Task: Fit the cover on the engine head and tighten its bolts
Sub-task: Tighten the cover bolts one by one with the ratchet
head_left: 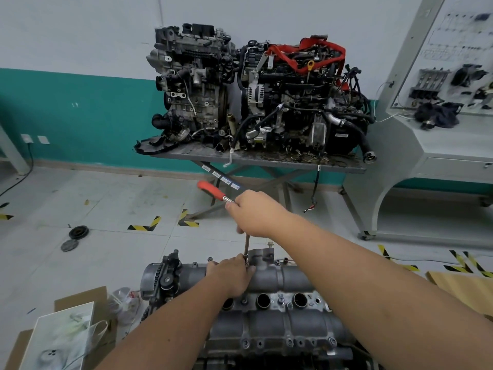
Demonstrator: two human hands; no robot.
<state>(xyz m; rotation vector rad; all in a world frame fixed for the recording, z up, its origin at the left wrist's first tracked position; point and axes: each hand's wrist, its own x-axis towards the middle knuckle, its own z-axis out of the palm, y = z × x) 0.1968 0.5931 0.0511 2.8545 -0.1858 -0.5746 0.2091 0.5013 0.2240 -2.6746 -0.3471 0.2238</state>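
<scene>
Grey workshop floor behind; cover (269, 313) is seated, far bolt is being tightened, ratchet (217, 191) gripped by right hand (254, 213), extension (246, 248) pinched by left hand (230, 275)

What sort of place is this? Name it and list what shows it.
Probably an automotive training workshop. Two whole engines stand on a metal table by the wall, a grey display board carries mounted car parts and diagrams, and yellow-black hazard tape marks the tiled floor.
</scene>
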